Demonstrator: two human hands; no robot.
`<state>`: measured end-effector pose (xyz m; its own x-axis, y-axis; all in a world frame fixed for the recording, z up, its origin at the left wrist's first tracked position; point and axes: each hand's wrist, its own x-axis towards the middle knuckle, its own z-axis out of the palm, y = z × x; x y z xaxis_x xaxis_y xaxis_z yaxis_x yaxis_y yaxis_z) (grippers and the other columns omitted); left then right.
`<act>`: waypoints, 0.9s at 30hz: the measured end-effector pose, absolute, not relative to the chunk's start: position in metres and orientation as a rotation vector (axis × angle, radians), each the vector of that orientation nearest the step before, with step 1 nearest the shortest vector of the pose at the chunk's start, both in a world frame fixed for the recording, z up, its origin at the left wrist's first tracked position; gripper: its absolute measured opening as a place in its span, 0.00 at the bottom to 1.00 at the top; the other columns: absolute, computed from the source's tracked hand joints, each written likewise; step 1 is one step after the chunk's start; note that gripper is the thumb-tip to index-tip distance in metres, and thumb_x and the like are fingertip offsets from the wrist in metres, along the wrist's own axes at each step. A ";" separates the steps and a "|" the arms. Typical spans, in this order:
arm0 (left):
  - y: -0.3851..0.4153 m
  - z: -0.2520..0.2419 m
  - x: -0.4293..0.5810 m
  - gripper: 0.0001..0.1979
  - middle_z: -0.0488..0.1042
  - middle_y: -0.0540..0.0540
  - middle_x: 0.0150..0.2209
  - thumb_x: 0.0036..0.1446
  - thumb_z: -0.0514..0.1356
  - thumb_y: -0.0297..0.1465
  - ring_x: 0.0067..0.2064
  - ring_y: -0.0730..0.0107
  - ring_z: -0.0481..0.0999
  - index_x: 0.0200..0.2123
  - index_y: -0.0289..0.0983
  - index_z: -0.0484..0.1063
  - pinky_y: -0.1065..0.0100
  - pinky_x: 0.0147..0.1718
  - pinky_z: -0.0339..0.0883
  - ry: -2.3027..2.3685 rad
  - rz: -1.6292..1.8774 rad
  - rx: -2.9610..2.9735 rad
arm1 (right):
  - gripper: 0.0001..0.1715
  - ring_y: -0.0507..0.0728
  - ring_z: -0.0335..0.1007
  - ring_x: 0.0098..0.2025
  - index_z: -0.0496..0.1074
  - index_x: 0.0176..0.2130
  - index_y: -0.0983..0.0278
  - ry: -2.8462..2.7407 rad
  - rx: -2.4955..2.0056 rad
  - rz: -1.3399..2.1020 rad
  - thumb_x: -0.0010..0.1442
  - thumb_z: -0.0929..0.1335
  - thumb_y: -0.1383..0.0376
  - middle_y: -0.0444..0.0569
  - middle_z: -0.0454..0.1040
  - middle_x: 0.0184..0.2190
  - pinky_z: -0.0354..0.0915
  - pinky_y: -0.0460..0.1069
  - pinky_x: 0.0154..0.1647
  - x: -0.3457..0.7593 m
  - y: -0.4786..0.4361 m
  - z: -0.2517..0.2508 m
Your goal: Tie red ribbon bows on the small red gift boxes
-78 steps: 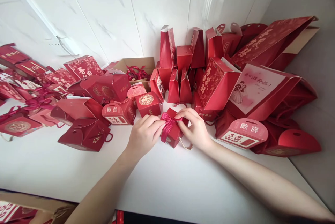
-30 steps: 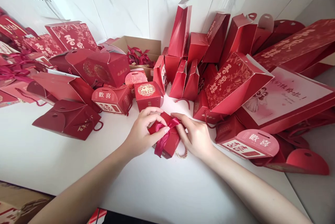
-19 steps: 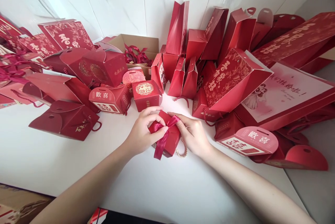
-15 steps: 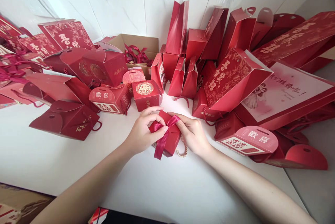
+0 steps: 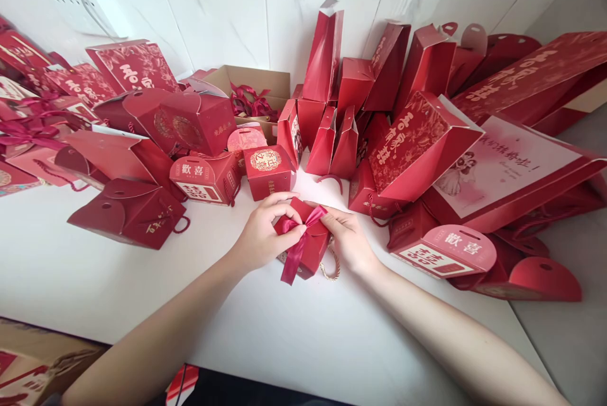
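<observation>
With only the head view to go on, we read it like this. The small red box (image 5: pixel 310 253) sits on the white table (image 5: pixel 284 336) just in front of the pile, turned corner-on to us. It's parked on the surface, so neither hand has to carry it.

The ribbon (image 5: pixel 303 227) wraps the box and crosses on top, with one tail hanging down the near face.

Our left hand (image 5: pixel 258 238) has thumb and forefinger pinched together on the left loop. The other fingers curl over the box's far edge, which likely stops it sliding.

Our right hand (image 5: pixel 349 240) mirrors it, fingers closed on the right loop. The tips sit partly behind the bow, so it's probably a pinch, but we can't confirm. The hands oppose each other across the knot, which should keep the ribbon taut.

A gold cord handle (image 5: pixel 332 269) lies slack on the table by the right hand, clear of the ribbon.

Around it:
- A sealed red box (image 5: pixel 268 171) is just beyond the fingers.
- A pink-lidded box (image 5: pixel 446 251) is on the right, near.
- An open cardboard box (image 5: pixel 265 80) against the tiled wall (image 5: pixel 227 7) holds spare ribbons (image 5: pixel 253 102), within reach.
</observation>
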<state>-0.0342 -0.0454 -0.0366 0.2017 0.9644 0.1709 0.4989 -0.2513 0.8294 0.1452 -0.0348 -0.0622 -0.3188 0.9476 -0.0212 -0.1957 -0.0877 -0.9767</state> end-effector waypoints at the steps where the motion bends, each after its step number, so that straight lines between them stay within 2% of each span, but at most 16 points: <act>1: -0.046 -0.036 -0.034 0.04 0.68 0.44 0.58 0.53 0.63 0.33 0.60 0.54 0.68 0.29 0.39 0.73 0.53 0.60 0.60 1.361 0.943 1.849 | 0.21 0.56 0.73 0.35 0.78 0.49 0.63 -1.226 -0.928 1.601 0.61 0.67 0.55 0.46 0.80 0.34 0.67 0.49 0.40 0.145 -0.034 -0.061; 7: -0.047 -0.037 -0.035 0.04 0.68 0.43 0.57 0.53 0.63 0.32 0.59 0.54 0.69 0.29 0.39 0.73 0.54 0.60 0.60 1.340 0.950 1.858 | 0.22 0.55 0.71 0.30 0.77 0.50 0.65 -1.171 -1.052 1.654 0.60 0.66 0.59 0.47 0.81 0.33 0.66 0.49 0.33 0.145 -0.034 -0.055; 12: -0.042 -0.037 -0.042 0.05 0.69 0.42 0.57 0.54 0.63 0.34 0.61 0.52 0.67 0.30 0.39 0.74 0.52 0.60 0.59 1.252 0.934 1.808 | 0.20 0.57 0.74 0.42 0.76 0.49 0.62 -1.336 -0.943 1.622 0.62 0.66 0.57 0.48 0.79 0.43 0.67 0.52 0.49 0.150 -0.032 -0.053; 14: -0.037 -0.036 -0.049 0.08 0.70 0.41 0.57 0.57 0.61 0.36 0.61 0.51 0.67 0.32 0.39 0.75 0.52 0.59 0.61 1.151 0.909 1.713 | 0.19 0.58 0.73 0.46 0.75 0.49 0.62 -1.387 -0.943 1.569 0.61 0.67 0.58 0.48 0.78 0.46 0.66 0.52 0.51 0.153 -0.031 -0.051; 17: -0.030 -0.034 -0.060 0.10 0.70 0.40 0.58 0.59 0.58 0.38 0.58 0.51 0.70 0.36 0.38 0.73 0.51 0.56 0.65 1.038 0.923 1.560 | 0.19 0.56 0.72 0.42 0.72 0.49 0.63 -1.423 -0.984 1.496 0.60 0.67 0.59 0.48 0.77 0.40 0.67 0.50 0.44 0.155 -0.031 -0.049; 21: -0.025 -0.032 -0.074 0.09 0.70 0.39 0.56 0.58 0.59 0.38 0.60 0.52 0.68 0.36 0.38 0.71 0.51 0.60 0.60 0.955 0.969 1.669 | 0.15 0.52 0.68 0.32 0.70 0.42 0.64 -1.444 -0.994 1.483 0.61 0.67 0.56 0.46 0.74 0.33 0.65 0.47 0.34 0.154 -0.030 -0.050; 25: -0.025 -0.029 -0.080 0.13 0.65 0.39 0.60 0.57 0.61 0.35 0.62 0.54 0.65 0.45 0.40 0.70 0.52 0.62 0.57 0.858 0.832 1.889 | 0.14 0.51 0.67 0.31 0.70 0.39 0.64 -1.487 -1.003 1.452 0.62 0.66 0.56 0.47 0.74 0.34 0.65 0.46 0.33 0.154 -0.028 -0.053; 27: -0.027 -0.028 -0.080 0.10 0.65 0.40 0.60 0.57 0.61 0.32 0.63 0.55 0.64 0.43 0.40 0.71 0.53 0.63 0.56 0.888 0.771 1.954 | 0.12 0.52 0.69 0.34 0.70 0.40 0.64 -1.527 -0.976 1.439 0.61 0.67 0.58 0.48 0.74 0.35 0.65 0.47 0.36 0.155 -0.028 -0.052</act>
<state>-0.0800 -0.0267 -0.0276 0.5608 0.8074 0.1834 0.2941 -0.4013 0.8674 0.1554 -0.0275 -0.0523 -0.3783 0.9245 0.0457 0.0089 0.0530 -0.9986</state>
